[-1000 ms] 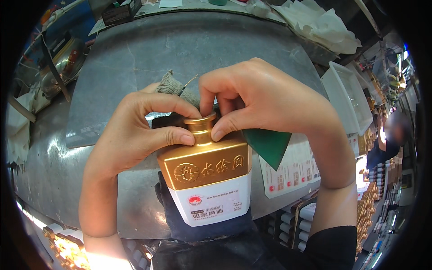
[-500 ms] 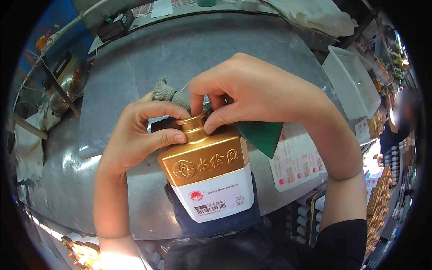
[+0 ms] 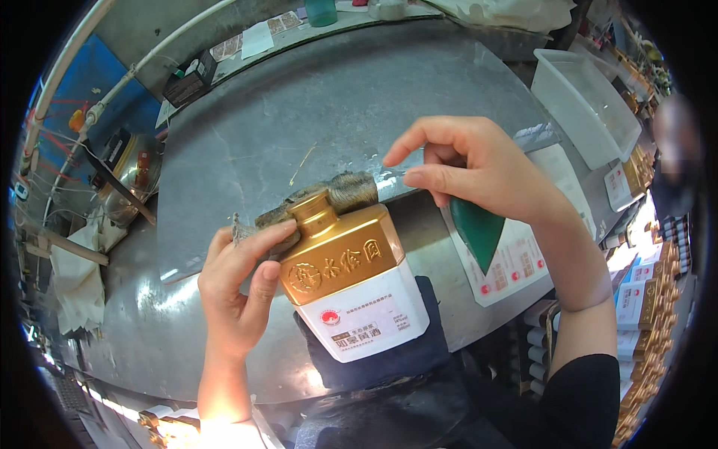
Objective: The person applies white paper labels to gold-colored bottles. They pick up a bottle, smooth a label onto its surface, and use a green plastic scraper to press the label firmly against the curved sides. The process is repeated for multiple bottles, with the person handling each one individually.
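Observation:
A flat-sided bottle, gold above and white below, lies tilted on a dark blue cloth at the table's near edge. Its open neck points away from me, against a rolled grey knitted cloth. My left hand is at the bottle's left shoulder, its fingertips by the neck and its thumb apart from them. Off to the right of the bottle, my right hand is raised. Its curled lower fingers keep a green plastic scraper, pointing down, while thumb and index finger stand apart, seemingly with nothing between them.
A sheet of printed labels lies on the metal table at right. Beyond it stands a white plastic bin. More gold-and-white bottles crowd the right side, near a blurred person. A black box sits far left.
My right hand has left the bottle's neck and moved right with the scraper. My left hand has loosened its hold and slid down to the shoulder. The view has shifted.

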The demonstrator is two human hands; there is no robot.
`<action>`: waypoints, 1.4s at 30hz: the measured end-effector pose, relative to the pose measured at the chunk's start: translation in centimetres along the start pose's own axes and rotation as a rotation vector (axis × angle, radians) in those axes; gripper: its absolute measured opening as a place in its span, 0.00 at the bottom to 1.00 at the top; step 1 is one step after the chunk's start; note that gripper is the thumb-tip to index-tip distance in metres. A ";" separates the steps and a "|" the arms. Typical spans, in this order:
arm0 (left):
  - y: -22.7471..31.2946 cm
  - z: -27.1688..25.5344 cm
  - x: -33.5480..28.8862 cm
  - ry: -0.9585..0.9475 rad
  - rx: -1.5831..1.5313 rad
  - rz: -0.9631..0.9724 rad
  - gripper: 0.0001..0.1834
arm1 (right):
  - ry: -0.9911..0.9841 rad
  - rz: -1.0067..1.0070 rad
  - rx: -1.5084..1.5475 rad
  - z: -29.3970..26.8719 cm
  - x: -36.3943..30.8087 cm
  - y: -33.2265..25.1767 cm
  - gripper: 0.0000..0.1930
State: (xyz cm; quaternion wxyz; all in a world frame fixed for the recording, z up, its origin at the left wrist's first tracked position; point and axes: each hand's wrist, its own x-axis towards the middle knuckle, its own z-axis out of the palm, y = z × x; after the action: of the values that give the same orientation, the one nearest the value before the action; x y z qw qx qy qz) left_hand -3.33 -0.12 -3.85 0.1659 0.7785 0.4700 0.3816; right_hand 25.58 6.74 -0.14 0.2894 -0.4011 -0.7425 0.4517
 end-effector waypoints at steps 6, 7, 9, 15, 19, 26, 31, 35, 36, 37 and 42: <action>4.1 0.1 2.2 -0.093 0.397 0.238 0.22 | 0.034 -0.009 0.076 0.2 -1.1 0.6 0.11; 4.8 0.7 2.9 -0.152 0.522 0.255 0.22 | 0.036 -0.032 0.095 0.7 -0.8 0.8 0.11; 5.3 1.1 3.6 -0.188 0.559 0.262 0.21 | 0.035 -0.066 0.107 0.8 -0.7 0.7 0.11; 3.2 -0.3 0.3 -0.027 0.318 0.185 0.15 | 0.042 0.046 0.108 -1.0 -2.9 1.8 0.09; 3.5 0.5 0.1 0.119 0.352 0.128 0.14 | 0.018 0.057 0.129 -1.2 -2.3 2.0 0.11; 1.8 2.0 -0.5 0.200 0.304 -0.066 0.13 | 0.016 0.070 0.104 -1.0 -2.8 1.1 0.09; 4.8 1.0 1.7 -0.046 0.472 0.189 0.14 | 0.019 0.018 0.036 -0.5 -1.5 0.4 0.09; 4.9 1.5 2.6 -0.065 0.530 0.236 0.12 | 0.032 -0.107 0.052 0.7 0.3 -0.7 0.09; 4.5 1.5 2.3 -0.059 0.507 0.241 0.12 | 0.026 -0.098 0.028 0.5 0.2 -0.8 0.08; 3.9 1.1 1.2 0.004 0.458 0.200 0.12 | 0.022 -0.089 0.006 0.3 -0.1 -1.0 0.08; 1.5 2.0 -0.9 0.191 0.291 0.002 0.17 | -0.051 -0.155 -0.121 0.3 1.3 -1.0 0.10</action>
State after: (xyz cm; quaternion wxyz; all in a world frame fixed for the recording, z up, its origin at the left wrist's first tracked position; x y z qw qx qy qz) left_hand -1.18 -1.40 -4.64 0.0057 0.7550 0.5329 0.3820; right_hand 24.30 7.48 0.68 0.2798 -0.3475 -0.8043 0.3925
